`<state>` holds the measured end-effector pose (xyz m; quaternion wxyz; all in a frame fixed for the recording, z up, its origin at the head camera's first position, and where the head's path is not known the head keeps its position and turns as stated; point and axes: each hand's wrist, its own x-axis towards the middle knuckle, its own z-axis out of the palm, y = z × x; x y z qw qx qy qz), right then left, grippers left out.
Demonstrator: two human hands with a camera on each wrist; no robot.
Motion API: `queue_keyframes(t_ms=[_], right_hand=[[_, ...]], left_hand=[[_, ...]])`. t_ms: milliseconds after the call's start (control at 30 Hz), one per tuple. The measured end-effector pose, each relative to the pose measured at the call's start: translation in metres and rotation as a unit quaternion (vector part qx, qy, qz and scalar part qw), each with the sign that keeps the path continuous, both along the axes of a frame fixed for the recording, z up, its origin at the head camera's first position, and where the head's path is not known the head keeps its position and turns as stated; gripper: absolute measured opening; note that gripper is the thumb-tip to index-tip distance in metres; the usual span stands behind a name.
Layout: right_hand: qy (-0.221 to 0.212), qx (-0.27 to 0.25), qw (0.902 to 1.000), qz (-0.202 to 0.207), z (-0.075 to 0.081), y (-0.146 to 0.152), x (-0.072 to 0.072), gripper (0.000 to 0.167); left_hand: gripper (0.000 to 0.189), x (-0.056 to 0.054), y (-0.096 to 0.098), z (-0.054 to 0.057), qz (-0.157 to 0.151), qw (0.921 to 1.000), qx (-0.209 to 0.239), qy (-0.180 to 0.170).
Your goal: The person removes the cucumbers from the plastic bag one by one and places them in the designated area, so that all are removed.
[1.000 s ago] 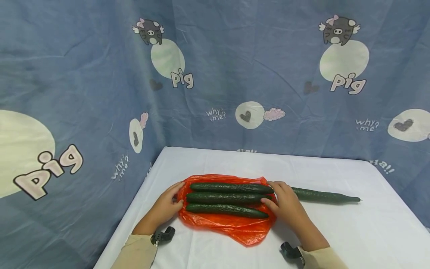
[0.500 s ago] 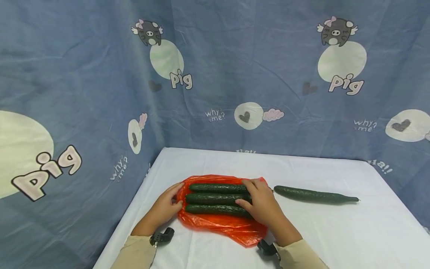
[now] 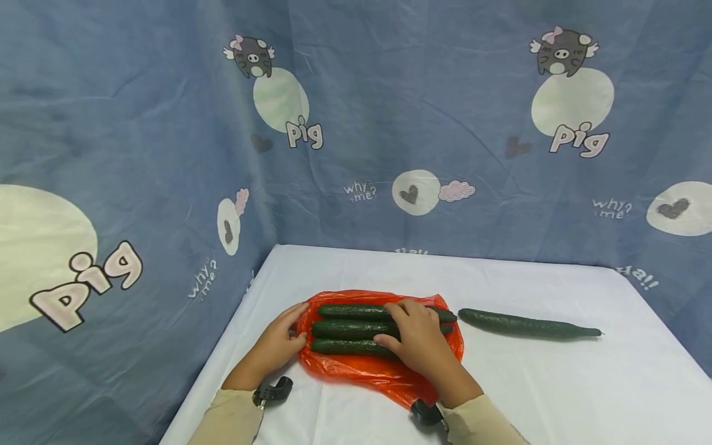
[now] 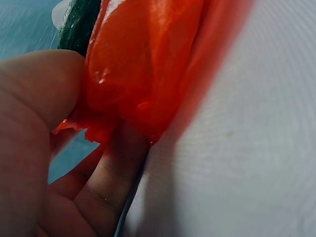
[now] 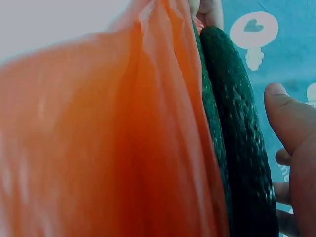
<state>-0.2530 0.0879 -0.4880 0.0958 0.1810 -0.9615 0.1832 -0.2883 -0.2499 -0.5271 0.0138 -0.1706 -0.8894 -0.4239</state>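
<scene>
Three dark green cucumbers (image 3: 356, 329) lie side by side on a spread red plastic bag (image 3: 361, 374) in the head view. My left hand (image 3: 276, 345) holds the bag's left edge, with the thumb above and a finger beneath the film in the left wrist view. My right hand (image 3: 414, 337) is over the right half of the cucumbers, covering part of them, its fingers loosely spread. In the right wrist view its thumb (image 5: 291, 116) stands apart from the nearest cucumber (image 5: 242, 133); the other fingers are partly hidden behind that cucumber.
One more cucumber (image 3: 528, 324) lies on the white tablecloth (image 3: 556, 383), right of the bag. A blue curtain (image 3: 356, 123) with pig prints hangs along the back and left of the table.
My right hand has moved left from the bag's right edge to over the cucumbers, uncovering the loose cucumber's near end. My left hand stays at the bag's left edge.
</scene>
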Motion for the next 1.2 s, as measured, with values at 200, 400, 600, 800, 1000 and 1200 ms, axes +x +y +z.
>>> queue_keyframes(t_ms=[200,400,600,800,1000,1200], right_hand=[[-0.006,0.000,0.9999,0.009,-0.001,-0.010,0.000,0.075],[-0.010,0.001,0.9999,0.012,-0.004,-0.019,0.000,0.073],[-0.019,0.021,0.9996,-0.003,-0.009,-0.028,0.002,0.075],[0.002,0.045,0.9989,-0.011,-0.013,-0.036,0.004,0.072],[0.017,0.059,0.9978,-0.026,-0.016,-0.036,0.004,0.065],[0.031,0.043,0.9983,-0.025,-0.016,-0.035,0.003,0.055]], left_hand=[[0.072,0.001,0.001,0.002,-0.002,1.0000,0.002,-0.003],[0.071,0.003,0.003,0.004,0.003,0.9999,-0.004,-0.014],[0.072,0.004,0.002,0.004,0.001,0.9998,-0.006,-0.018],[0.074,0.006,-0.002,0.004,0.014,0.9994,-0.003,-0.033],[0.073,0.005,-0.001,0.003,0.009,0.9997,-0.005,-0.021],[0.072,0.004,0.001,0.003,0.006,0.9998,-0.010,-0.014]])
